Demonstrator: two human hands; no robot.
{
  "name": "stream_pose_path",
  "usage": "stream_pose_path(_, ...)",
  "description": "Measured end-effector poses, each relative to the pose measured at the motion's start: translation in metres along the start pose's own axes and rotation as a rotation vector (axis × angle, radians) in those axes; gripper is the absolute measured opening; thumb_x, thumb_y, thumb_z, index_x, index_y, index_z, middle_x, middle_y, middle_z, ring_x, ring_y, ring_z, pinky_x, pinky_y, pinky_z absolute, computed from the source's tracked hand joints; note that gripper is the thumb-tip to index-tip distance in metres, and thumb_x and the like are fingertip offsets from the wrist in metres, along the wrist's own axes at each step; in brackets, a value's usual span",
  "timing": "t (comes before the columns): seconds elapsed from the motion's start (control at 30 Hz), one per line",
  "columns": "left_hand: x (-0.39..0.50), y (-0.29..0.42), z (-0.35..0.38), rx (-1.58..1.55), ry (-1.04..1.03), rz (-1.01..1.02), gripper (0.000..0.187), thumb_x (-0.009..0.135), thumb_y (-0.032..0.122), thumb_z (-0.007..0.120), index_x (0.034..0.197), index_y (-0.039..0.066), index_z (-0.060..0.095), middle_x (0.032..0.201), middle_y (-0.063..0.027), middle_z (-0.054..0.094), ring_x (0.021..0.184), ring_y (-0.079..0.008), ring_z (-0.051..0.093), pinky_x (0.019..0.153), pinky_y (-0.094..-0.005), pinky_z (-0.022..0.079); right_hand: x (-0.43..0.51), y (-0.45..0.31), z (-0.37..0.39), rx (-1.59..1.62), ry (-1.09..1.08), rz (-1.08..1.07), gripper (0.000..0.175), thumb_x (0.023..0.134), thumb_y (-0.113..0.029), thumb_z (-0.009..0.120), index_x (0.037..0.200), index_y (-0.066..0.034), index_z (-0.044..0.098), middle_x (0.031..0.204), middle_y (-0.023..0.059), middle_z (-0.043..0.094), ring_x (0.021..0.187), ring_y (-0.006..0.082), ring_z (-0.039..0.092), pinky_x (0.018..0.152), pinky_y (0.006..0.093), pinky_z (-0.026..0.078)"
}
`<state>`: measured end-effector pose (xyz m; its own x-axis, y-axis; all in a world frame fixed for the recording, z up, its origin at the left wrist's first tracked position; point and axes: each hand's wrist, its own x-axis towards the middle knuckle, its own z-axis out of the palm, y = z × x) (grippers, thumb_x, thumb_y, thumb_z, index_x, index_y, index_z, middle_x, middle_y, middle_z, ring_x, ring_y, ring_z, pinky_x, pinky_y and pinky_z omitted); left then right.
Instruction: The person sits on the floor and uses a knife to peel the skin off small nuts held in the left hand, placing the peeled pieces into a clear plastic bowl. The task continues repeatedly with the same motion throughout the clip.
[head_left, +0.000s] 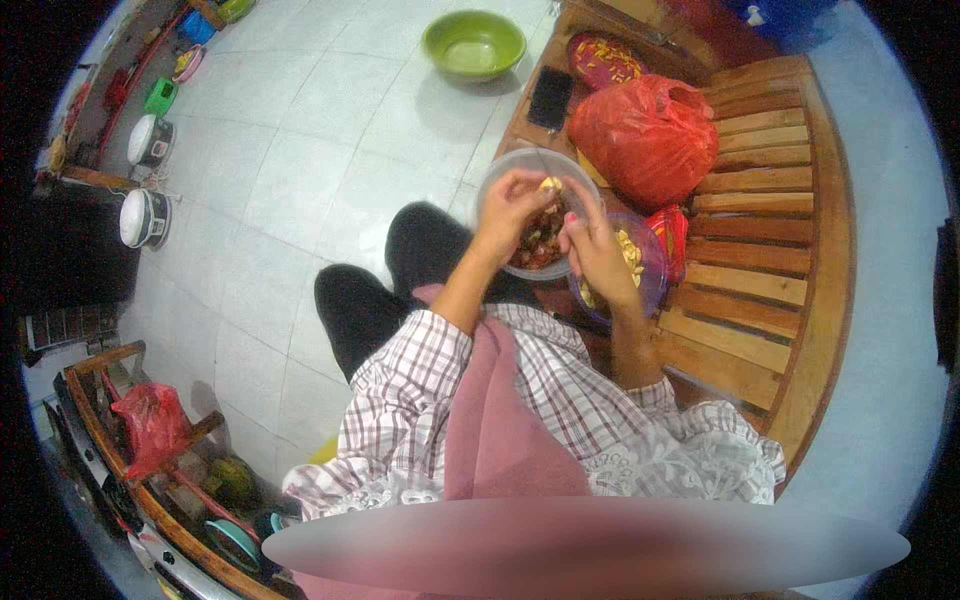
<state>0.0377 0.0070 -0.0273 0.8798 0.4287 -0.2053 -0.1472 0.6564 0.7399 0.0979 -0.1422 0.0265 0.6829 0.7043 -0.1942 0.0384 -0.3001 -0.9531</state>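
Over a translucent plastic tub (536, 259) with reddish-brown pieces in it, my left hand (514, 210) holds a small pale yellow piece (551, 184), like a peeled clove or nut, at its fingertips. My right hand (600, 251) is close on the right, its fingers bent and parted over the tub's right side; whether it touches the piece I cannot tell. Partly under my right wrist stands a purple translucent bowl (660, 277) of pale yellow pieces (630, 259). A knotted red plastic bag (645, 139) bulges just beyond the tub.
The slatted wooden bench (757, 292) holds a dark phone-like slab (550, 99), a red plate (589, 56) with yellow pieces and a red packet (667, 236). A green basin (474, 45) is on the tiled floor. Rice cookers (146, 217) stand far left, and a red bag (154, 424) lies lower left.
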Motion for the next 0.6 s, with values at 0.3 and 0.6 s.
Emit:
stream_pose_path(0.3, 0.0, -0.001, -0.002, 0.049, -0.026, 0.01, 0.021, 0.086, 0.006, 0.067, 0.104, 0.004, 0.056, 0.095, -0.0087, 0.065, 0.086, -0.0183, 0.065, 0.077, -0.0299, 0.055, 0.017, 0.01, 0.003, -0.287, 0.305, -0.259, 0.036, 0.098, -0.017, 0.048, 0.131, -0.0037, 0.055, 0.104, 0.0159, 0.068, 0.085, 0.019, 0.062, 0.08, 0.0318, 0.049)
stream_pose_path(0.6, -0.001, 0.005, 0.001, -0.011, -0.019, 0.039, 0.038, 0.084, 0.002, 0.067, 0.119, -0.001, 0.055, 0.109, -0.0133, 0.064, 0.097, -0.0196, 0.064, 0.084, -0.0308, 0.052, 0.006, 0.009, -0.002, 0.069, 0.097, 0.11, 0.035, 0.101, -0.026, 0.046, 0.129, -0.0061, 0.049, 0.069, 0.0035, 0.059, 0.046, 0.0083, 0.046, 0.043, 0.0233, 0.038)
